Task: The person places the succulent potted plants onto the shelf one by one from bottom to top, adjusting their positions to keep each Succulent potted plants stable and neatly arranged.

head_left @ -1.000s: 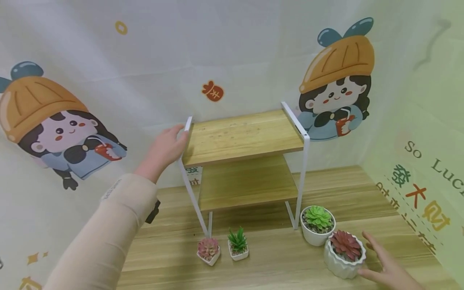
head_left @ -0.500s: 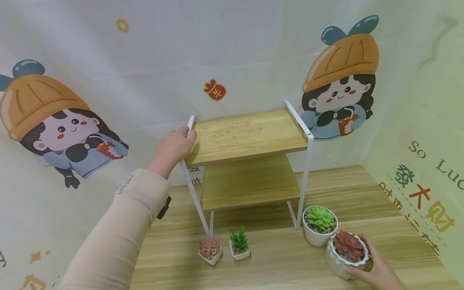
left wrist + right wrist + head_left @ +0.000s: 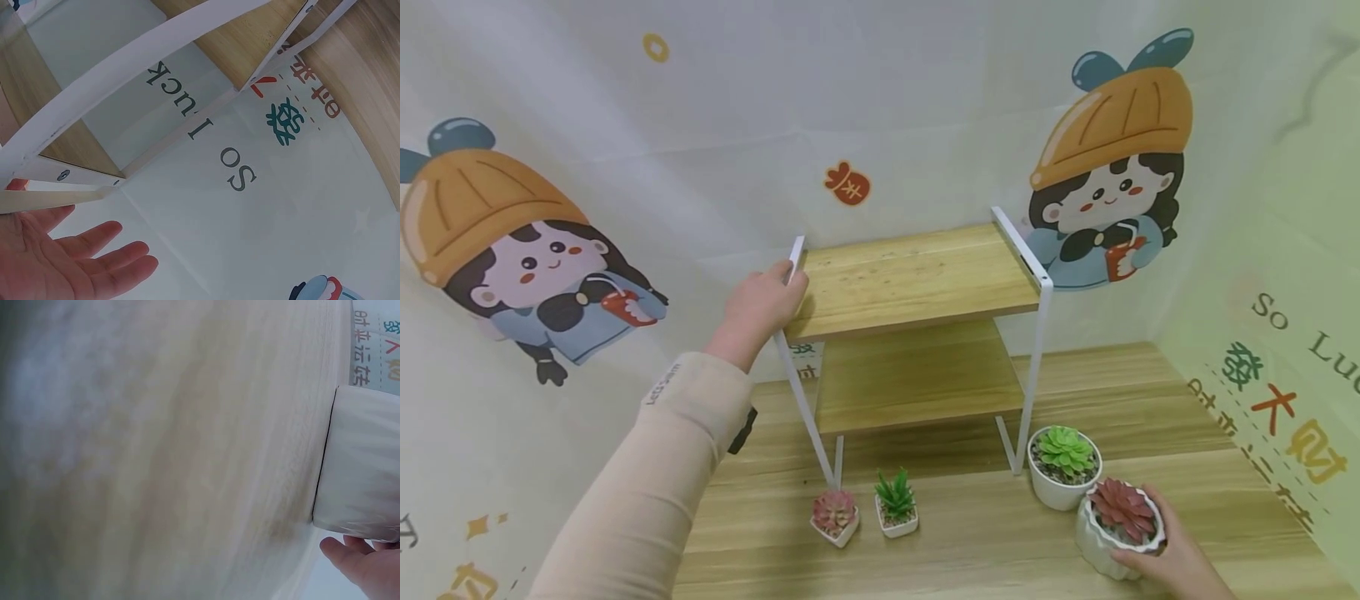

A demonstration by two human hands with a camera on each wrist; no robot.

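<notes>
My left hand holds the left top rail of a two-tier shelf rack with white metal sides and wooden boards. Its thumb lies over the rail; in the left wrist view the hand's fingers extend outside the frame. At the lower right, my right hand grips a fluted white pot holding a dark red artificial succulent, thumb in front and fingers on the far side. The right wrist view shows a smooth white pot beside the fingertips.
A round white pot with a green succulent stands by the rack's right leg. A small pink succulent and a small spiky green plant sit before the rack on the wooden tabletop. Printed cloth hangs behind.
My left hand has slid right, its thumb now over the rack's rail. My right hand has closed from beside the red succulent's pot to around it. The view has shifted slightly.
</notes>
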